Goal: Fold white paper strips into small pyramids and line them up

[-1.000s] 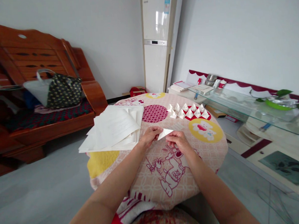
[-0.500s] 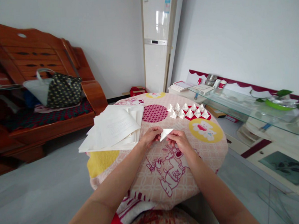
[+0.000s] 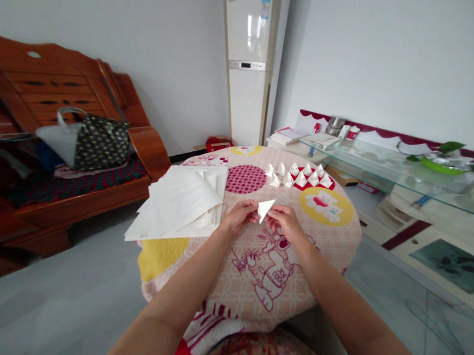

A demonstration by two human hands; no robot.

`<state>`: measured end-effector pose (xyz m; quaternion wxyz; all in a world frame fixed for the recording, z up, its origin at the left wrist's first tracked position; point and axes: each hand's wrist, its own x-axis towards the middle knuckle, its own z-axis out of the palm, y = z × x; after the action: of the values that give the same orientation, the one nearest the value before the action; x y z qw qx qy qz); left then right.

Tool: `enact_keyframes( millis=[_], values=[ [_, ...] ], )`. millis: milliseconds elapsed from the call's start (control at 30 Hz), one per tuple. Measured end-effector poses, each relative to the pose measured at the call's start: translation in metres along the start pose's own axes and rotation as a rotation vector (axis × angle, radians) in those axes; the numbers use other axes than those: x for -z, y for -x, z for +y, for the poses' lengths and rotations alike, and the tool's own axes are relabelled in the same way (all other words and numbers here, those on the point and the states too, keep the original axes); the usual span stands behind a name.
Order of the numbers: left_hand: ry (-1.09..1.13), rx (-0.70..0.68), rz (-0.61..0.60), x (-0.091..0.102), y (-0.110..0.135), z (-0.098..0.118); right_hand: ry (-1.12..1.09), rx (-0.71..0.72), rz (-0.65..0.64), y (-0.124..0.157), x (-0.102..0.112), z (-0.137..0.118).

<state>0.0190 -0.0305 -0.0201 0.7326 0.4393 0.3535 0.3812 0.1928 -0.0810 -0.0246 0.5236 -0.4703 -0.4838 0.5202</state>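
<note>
Presently, the folded paper (image 3: 265, 210) sits between the two hands, over the near-middle part of the worktop (image 3: 333, 246). Appearance: small, white, flat-faced, roughly triangular; straight upper edge, one sharp corner pointing up and to the right, another pointing down. Edges look crisp; no print seen on the face in view. Inner creases too small to make out. Left hand (image 3: 243, 213): nearly closed, thumb and fingers pinching the paper's left side. Right hand (image 3: 283, 219): likewise nearly closed, fingertips gripping its lower right side. Cannot tell whether the paper touches the cloth (image 3: 224, 301), which is pink and patterned. Beyond the right hand, white folded pieces (image 3: 300, 180) stand in two rows, small and peaked, partly over a red patch. Left of the hands: a stack of sheets (image 3: 178, 202), white, unevenly layered, faint print on the upper one, its lower edge overlapping a yellow patch.
</note>
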Motion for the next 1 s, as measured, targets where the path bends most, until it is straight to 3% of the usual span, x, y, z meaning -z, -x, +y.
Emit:
enact_keyframes(
  millis=[333, 533, 633, 1000],
  values=[
    [-0.11, -0.035, 0.001, -0.006, 0.003, -0.003, 0.234, 0.089, 0.103, -0.005, -0.002, 0.014],
    [-0.074, -0.029, 0.02, -0.007, 0.003, -0.005, 0.719, 0.439, 0.241, -0.001, -0.004, 0.012],
    [-0.068, -0.036, 0.002, -0.009, 0.004, -0.004, 0.857, 0.529, 0.291, 0.0, -0.006, 0.016],
    [-0.021, 0.006, -0.045, -0.011, 0.003, -0.005, 0.941, 0.613, 0.339, -0.001, -0.006, 0.024]
  ],
)
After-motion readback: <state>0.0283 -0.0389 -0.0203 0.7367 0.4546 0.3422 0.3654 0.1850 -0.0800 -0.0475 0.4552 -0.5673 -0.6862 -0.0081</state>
